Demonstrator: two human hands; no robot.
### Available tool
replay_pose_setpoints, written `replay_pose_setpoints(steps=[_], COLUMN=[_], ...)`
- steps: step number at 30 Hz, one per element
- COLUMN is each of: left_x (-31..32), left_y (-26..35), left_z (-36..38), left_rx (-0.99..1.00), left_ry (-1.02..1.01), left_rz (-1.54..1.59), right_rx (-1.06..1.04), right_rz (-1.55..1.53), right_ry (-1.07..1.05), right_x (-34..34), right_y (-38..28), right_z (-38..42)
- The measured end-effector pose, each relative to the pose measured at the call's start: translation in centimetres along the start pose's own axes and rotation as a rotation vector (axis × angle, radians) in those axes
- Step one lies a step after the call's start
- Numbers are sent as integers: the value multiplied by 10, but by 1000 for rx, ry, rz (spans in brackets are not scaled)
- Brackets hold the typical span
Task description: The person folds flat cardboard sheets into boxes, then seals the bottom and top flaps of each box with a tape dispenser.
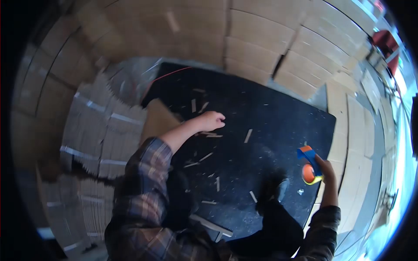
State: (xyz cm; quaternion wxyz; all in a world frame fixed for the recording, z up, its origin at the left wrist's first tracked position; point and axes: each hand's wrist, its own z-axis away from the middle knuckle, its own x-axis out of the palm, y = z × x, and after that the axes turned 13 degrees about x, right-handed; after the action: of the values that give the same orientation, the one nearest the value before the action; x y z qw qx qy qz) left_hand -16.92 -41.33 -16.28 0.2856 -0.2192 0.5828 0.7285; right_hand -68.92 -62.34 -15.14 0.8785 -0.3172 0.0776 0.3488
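My left hand [212,121] hangs over the black mat [278,122], palm down. Its fingers are curled in, and I see nothing between them. Thin cardboard strips [211,135] lie on the mat just below that hand. On the right, my right hand [327,168] is wrapped round a blue and orange tape dispenser [308,153], held up over the mat's right edge. An orange round part and a yellow rim show on the dispenser's lower side.
Stacked flat cardboard [261,39] walls the far side, and more flattened cartons [355,174] stand at the right. Strapped cardboard bundles [102,122] are at the left. A brown cardboard piece [159,117] sits beside my left forearm. Loose scraps [248,135] dot the mat near my shoe [282,189].
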Motion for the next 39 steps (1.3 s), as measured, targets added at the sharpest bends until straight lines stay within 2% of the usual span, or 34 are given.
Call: replay_pose_setpoints(steps=[1,2,5,7,9,11,12,13,14,16,17,19,20,22,23,25,26,28,29,30,32,34,35,37,38,39], left_x=[-10,-24,-39,-47,-28,-19,-9,0,9,15,23,-8,-25,-22,-17,6,34,107,124,119,95,100,98,72,61,57], left_y=[-4,2,-45,-71,-102,-115,-124,-129,-134,-141,-159,-159,-135,-138,-142,-165,-179,-207,-211,-193,-119,-133,-138,-124,-115,-117], left_z=[25,52,118,174,229,277,300,321,339,363,366,385,391,394,399,414,415,414,409,396,356,310,288,231,209,189], left_rx=[-9,-61,-130,-135,-145,-544,-588,-634,-638,-499,-232,-213,-306,-317,-370,-798,-794,-1126,-1289,-1273,-843,-511,-491,-246,-229,-207], left_ry=[-32,-31,77,195,480,495,550,601,612,800,1062,988,991,1188,1161,783,770,765,754,740,679,714,700,497,435,349], left_rz=[-72,-111,-8,85,305,486,453,422,426,308,204,125,103,292,186,238,242,103,24,19,-244,-242,-242,-403,-350,-432], right_rx=[17,-14,-121,-215,-317,-363,-380,-421,-442,-467,-465,-477,-486,-464,-453,-432,-417,-391,-375,-373,-353,-343,-339,-308,-302,-227], right_rz=[79,-11,104,160,202,252,289,244,266,282,275,273,237,263,264,298,226,265,310,318,301,281,335,466,401,402], right_ry=[23,-30,-63,-44,-86,-5,48,14,4,17,42,30,-24,-11,-10,56,91,112,121,144,156,162,166,191,193,172], right_x=[8,15,30,49,68,89,99,112,123,139,145,164,175,176,174,173,180,172,167,163,158,161,163,159,161,163], right_y=[-12,-12,-34,-54,-75,-91,-95,-98,-99,-104,-103,-103,-102,-90,-82,-69,-65,-64,-62,-59,-58,-61,-62,-64,-62,-66], right_z=[29,43,97,133,180,215,226,238,252,260,255,252,250,218,204,187,189,186,184,178,177,177,180,180,184,189])
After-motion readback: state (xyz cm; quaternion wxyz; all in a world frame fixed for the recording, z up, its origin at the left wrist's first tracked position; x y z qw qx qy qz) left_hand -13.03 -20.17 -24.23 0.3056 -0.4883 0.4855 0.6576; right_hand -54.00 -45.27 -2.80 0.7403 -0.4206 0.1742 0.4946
